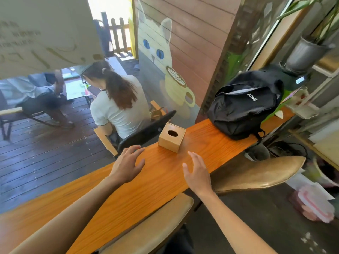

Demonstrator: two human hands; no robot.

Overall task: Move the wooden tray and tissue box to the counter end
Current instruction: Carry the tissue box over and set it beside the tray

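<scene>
A small wooden tissue box [172,137] with an oval hole in its top stands on the orange wooden counter [143,180]. My left hand [128,163] hovers over the counter just to the near left of the box, fingers spread and holding nothing. My right hand [197,171] is held edge-on to the near right of the box, fingers apart, also empty. Neither hand touches the box. No wooden tray is in view.
A black backpack [244,105] lies on the counter beyond the box, toward its far end. Tan padded stools [256,173] sit on my side of the counter. A person in a white shirt [119,110] sits beyond its left edge. A potted plant [306,54] stands far right.
</scene>
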